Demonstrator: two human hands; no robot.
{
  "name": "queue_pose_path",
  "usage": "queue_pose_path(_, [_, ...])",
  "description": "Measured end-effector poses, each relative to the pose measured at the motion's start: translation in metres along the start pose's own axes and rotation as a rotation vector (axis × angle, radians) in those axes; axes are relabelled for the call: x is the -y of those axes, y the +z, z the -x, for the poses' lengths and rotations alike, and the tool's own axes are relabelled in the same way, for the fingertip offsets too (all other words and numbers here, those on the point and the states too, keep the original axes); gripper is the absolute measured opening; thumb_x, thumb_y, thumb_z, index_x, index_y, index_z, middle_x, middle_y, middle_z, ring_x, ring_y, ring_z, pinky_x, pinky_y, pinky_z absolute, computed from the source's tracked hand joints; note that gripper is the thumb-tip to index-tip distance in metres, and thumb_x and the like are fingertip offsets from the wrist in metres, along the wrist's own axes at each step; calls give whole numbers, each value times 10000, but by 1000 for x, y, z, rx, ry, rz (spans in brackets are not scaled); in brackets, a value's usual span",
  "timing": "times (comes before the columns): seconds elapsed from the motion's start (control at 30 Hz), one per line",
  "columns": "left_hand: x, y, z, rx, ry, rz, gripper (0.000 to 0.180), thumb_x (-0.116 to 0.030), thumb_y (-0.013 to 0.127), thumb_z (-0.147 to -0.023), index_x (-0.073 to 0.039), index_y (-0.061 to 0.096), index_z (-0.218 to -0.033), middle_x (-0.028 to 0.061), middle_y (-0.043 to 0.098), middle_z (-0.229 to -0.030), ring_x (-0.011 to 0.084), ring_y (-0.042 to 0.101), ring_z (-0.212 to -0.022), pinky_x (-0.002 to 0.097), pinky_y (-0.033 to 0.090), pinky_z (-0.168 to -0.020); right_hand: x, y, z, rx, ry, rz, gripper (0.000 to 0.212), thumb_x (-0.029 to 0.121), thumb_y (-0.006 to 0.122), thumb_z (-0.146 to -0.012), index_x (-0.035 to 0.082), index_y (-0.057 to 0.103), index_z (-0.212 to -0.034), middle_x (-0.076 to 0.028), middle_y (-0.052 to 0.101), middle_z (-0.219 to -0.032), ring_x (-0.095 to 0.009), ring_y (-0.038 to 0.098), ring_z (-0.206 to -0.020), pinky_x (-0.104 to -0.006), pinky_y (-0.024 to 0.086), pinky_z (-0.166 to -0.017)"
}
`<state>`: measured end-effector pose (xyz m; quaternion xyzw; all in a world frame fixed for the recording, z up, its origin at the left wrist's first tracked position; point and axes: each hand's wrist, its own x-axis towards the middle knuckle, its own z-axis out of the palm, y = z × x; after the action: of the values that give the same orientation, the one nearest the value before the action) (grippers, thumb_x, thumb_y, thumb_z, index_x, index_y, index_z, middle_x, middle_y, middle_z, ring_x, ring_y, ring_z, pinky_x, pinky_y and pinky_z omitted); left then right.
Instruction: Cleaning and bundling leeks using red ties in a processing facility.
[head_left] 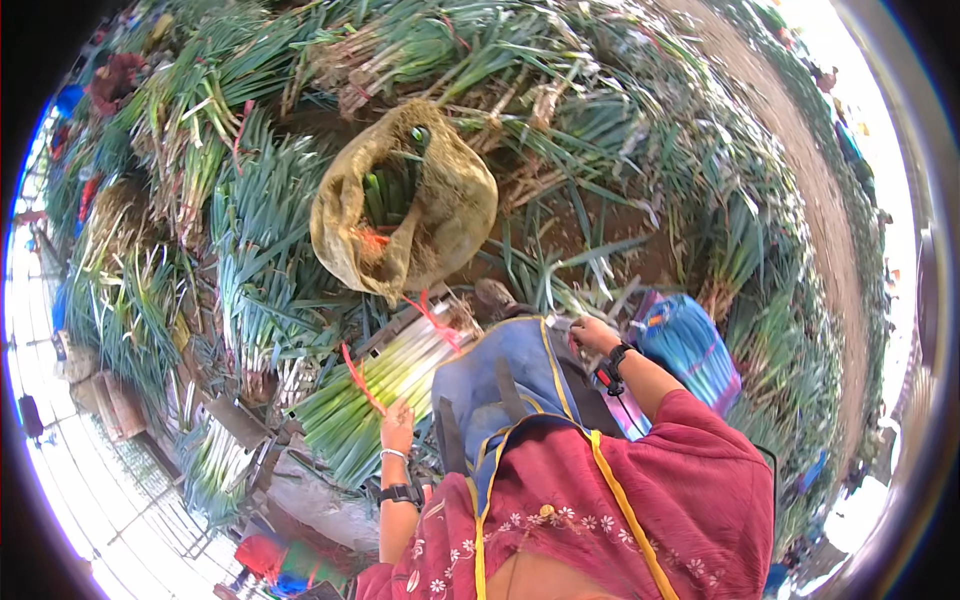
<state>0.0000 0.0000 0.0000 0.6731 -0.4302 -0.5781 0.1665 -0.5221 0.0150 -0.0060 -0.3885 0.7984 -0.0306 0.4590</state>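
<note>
A bundle of spring onions or leeks (pixel 385 375), white stalks toward the upper right and green leaves toward the lower left, lies before me, bound with a red tie (pixel 360 378) and another red tie near its roots. My left hand (pixel 397 427) is closed at the bundle's near edge, where the first tie ends; what its fingers grip is hidden. On the right, my right hand (pixel 594 336) is also closed, beside loose green leaves and my blue apron (pixel 505 385). A small reddish bit shows at its fingers, too small to name.
Beyond the bundle stands an open yellowish woven sack (pixel 455 215) with green stalks inside. A blue-and-pink bundle (pixel 685 345) sits by my right forearm. Heaps of green onions (pixel 270 225) surround me, and a dirt path (pixel 805 170) curves along the right.
</note>
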Motion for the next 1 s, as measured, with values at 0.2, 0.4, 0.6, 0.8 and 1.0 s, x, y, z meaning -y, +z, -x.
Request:
queue_pose_path(0.2, [96, -72, 97, 201, -12, -677, 374, -380, 609, -853, -96, 678, -1087, 166, 682, -1017, 323, 646, -974, 386, 491, -882, -112, 80, 132, 142, 36, 115, 394, 340, 611, -814, 2, 661, -1010, -146, 697, -810, -250, 691, -714, -372, 536, -724])
queue_pose_path(0.4, [186, -123, 138, 253, -78, -1019, 253, -348, 567, -821, -150, 724, -824, 113, 706, -887, 312, 676, -919, 405, 535, -803, -112, 88, 175, 117, 174, -79, 415, 337, 604, -810, 17, 662, -1068, -157, 705, -856, -266, 689, -731, -367, 539, -724])
queue_pose_path(0.6, [-8, -59, 54, 80, 167, -598, 307, -322, 527, -939, -52, 648, -858, 143, 627, -753, 253, 612, -717, 408, 474, -634, -134, 86, 185, -91, 213, -343, 374, 306, 579, -800, 17, 691, -1008, -190, 696, -874, -301, 686, -845, -383, 527, -781])
queue_pose_path(0.8, [-357, 31, 117, 935, 413, 998, 365, -432, 592, -919, -80, 515, -860, 24, 492, -831, 156, 511, -797, 405, 428, -863, -125, 82, 214, -77, 301, -587, 355, 253, 552, -905, 30, 595, -1178, -71, 685, -900, -164, 672, -738, -261, 475, -515])
queue_pose_path(1.0, [-475, 59, 191, 1476, 300, 1085, 662, -288, 676, -869, -49, 366, -1402, 115, 433, -1369, 201, 565, -1056, 498, 468, -850, -172, 139, 259, -107, 401, -818, 290, 207, 575, -904, 30, 599, -1132, -57, 654, -836, -141, 622, -665, -236, 452, -487])
